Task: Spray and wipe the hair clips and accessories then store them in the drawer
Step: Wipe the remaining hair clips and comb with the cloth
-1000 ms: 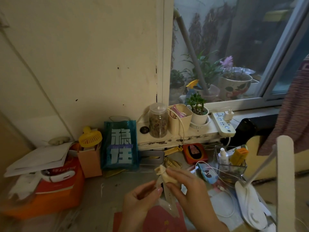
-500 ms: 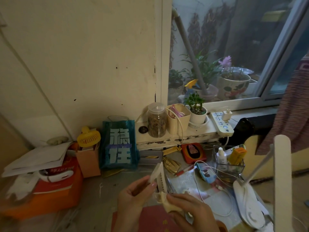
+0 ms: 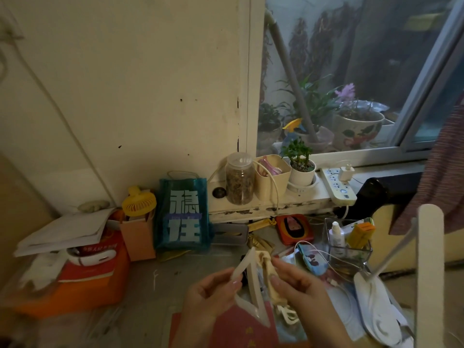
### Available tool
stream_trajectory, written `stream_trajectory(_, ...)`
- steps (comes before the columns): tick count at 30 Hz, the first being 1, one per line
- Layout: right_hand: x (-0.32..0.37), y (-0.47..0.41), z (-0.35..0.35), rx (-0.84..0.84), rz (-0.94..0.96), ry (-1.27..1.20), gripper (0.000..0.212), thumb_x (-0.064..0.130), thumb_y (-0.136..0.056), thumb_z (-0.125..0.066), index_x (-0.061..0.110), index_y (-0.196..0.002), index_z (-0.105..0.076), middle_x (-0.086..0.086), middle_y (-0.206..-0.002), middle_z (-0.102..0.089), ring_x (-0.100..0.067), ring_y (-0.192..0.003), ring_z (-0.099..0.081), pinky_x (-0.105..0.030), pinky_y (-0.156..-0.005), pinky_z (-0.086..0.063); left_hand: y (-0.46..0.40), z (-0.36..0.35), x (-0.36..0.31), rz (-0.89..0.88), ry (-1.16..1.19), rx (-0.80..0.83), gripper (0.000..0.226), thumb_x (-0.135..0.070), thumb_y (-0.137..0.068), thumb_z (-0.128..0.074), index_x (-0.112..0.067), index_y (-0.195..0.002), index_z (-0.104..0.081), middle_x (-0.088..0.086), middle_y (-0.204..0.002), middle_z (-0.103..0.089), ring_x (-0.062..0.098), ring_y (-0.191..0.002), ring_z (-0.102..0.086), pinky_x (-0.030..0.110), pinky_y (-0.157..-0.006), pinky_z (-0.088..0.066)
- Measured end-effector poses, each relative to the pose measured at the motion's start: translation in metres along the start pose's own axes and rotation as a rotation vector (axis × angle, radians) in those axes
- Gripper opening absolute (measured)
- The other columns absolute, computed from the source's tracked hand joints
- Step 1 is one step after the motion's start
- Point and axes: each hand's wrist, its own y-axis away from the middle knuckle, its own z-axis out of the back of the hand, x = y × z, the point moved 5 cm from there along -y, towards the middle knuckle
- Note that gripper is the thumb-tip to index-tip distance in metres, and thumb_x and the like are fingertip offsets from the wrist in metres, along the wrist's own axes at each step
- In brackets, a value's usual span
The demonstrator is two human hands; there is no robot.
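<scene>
Low in the middle of the view, my left hand (image 3: 213, 295) pinches a translucent white triangular hair clip (image 3: 252, 285) by its left bar. My right hand (image 3: 298, 287) grips a crumpled beige cloth (image 3: 270, 275) and holds it against the clip's right side. More white clips (image 3: 288, 315) lie on the desk just below the cloth. No drawer or spray bottle for the task can be made out.
A red booklet (image 3: 241, 330) lies under my hands. Behind stand a teal bag (image 3: 183, 214), a yellow fan (image 3: 138, 202), an orange box (image 3: 82, 282), a jar (image 3: 239, 179), a glass organiser (image 3: 351, 244), and a white lamp (image 3: 381, 310) at right.
My right hand slid the cloth down the clip, then back up along its right side. My left hand turned the clip so its triangular frame now faces the camera.
</scene>
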Motion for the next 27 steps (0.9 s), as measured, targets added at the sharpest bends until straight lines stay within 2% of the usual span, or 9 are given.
stream_trajectory(4, -0.014, -0.001, -0.017, 0.122, -0.035, 0.04, 0.031, -0.007, -0.082, -0.058, 0.006, -0.108, -0.068, -0.013, -0.098, -0.073, -0.026, -0.093, -0.07, -0.027, -0.075, -0.056, 0.0, 0.007, 0.006, -0.008, -0.046, -0.007, 0.02, -0.002, -0.071, -0.074, -0.017, -0.083, -0.077, 0.007, -0.089, -0.075, 0.028, -0.092, -0.068, 0.049, -0.086, -0.054)
stream_trajectory(6, -0.019, 0.0, -0.02, 0.161, -0.043, 0.052, 0.029, -0.004, -0.083, -0.058, 0.009, -0.106, -0.07, -0.013, -0.099, -0.073, -0.026, -0.095, -0.069, -0.028, -0.075, -0.055, 0.002, 0.012, 0.01, -0.023, -0.092, 0.019, 0.022, -0.008, -0.073, -0.074, -0.017, -0.093, -0.075, 0.003, -0.089, -0.075, 0.022, -0.089, -0.07, 0.042, -0.084, -0.056)
stream_trajectory(9, -0.029, -0.001, -0.025, 0.204, -0.088, 0.083, 0.026, -0.002, -0.084, -0.059, 0.011, -0.104, -0.07, -0.009, -0.096, -0.074, -0.022, -0.091, -0.07, -0.024, -0.071, -0.054, 0.005, 0.023, 0.016, -0.033, -0.122, 0.026, 0.026, -0.007, -0.074, -0.072, -0.01, -0.1, -0.073, 0.0, -0.084, -0.076, 0.01, -0.075, -0.071, 0.02, -0.064, -0.056)
stream_trajectory(10, -0.034, -0.003, -0.027, 0.211, -0.111, 0.085, 0.025, -0.002, -0.084, -0.06, 0.01, -0.103, -0.07, -0.009, -0.095, -0.074, -0.021, -0.09, -0.07, -0.023, -0.07, -0.054, 0.009, 0.026, 0.018, -0.01, -0.099, 0.026, 0.023, -0.004, -0.076, -0.07, -0.008, -0.098, -0.073, 0.002, -0.084, -0.076, 0.01, -0.072, -0.071, 0.018, -0.059, -0.055)
stream_trajectory(14, -0.059, -0.01, -0.045, 0.27, -0.167, 0.106, 0.029, 0.002, -0.076, -0.072, 0.007, -0.104, -0.07, -0.008, -0.095, -0.074, -0.02, -0.09, -0.071, -0.022, -0.069, -0.053, 0.016, 0.051, 0.033, 0.003, -0.046, -0.034, 0.027, -0.007, -0.076, -0.072, -0.009, -0.102, -0.073, 0.011, -0.096, -0.074, 0.027, -0.096, -0.068, 0.028, -0.078, -0.055)
stream_trajectory(18, -0.091, -0.018, -0.075, 0.367, -0.184, 0.167, 0.033, 0.014, -0.069, -0.073, 0.013, -0.102, -0.072, -0.007, -0.098, -0.074, -0.022, -0.094, -0.069, -0.029, -0.075, -0.054, 0.021, 0.088, 0.056, 0.046, 0.041, -0.165, 0.049, -0.032, -0.056, -0.088, -0.016, -0.101, -0.075, 0.01, -0.102, -0.073, 0.03, -0.102, -0.066, 0.045, -0.095, -0.051)
stream_trajectory(20, -0.112, -0.021, -0.09, 0.402, -0.198, 0.235, 0.038, 0.02, -0.069, -0.07, 0.013, -0.106, -0.07, -0.005, -0.1, -0.074, -0.021, -0.097, -0.069, -0.036, -0.082, -0.055, 0.025, 0.109, 0.072, 0.065, 0.085, -0.258, 0.05, -0.035, -0.051, -0.09, -0.018, -0.095, -0.077, 0.01, -0.102, -0.073, 0.031, -0.102, -0.066, 0.048, -0.095, -0.05)
stream_trajectory(24, -0.152, -0.022, -0.118, 0.422, -0.229, 0.323, 0.021, 0.009, -0.082, -0.069, 0.017, -0.101, -0.071, 0.0, -0.094, -0.075, -0.017, -0.092, -0.07, -0.029, -0.075, -0.054, 0.033, 0.144, 0.098, 0.161, 0.135, -0.358, 0.019, -0.017, -0.073, -0.075, -0.019, -0.092, -0.077, 0.0, -0.088, -0.076, 0.016, -0.084, -0.067, 0.031, -0.081, -0.052)
stream_trajectory(27, -0.177, -0.026, -0.14, 0.401, -0.215, 0.397, 0.02, 0.013, -0.08, -0.071, 0.022, -0.098, -0.072, 0.003, -0.091, -0.075, -0.015, -0.089, -0.07, -0.029, -0.074, -0.055, 0.03, 0.17, 0.111, 0.22, 0.156, -0.4, 0.026, -0.018, -0.074, -0.075, -0.014, -0.1, -0.075, 0.004, -0.084, -0.072, 0.019, -0.083, -0.061, 0.033, -0.081, -0.048)
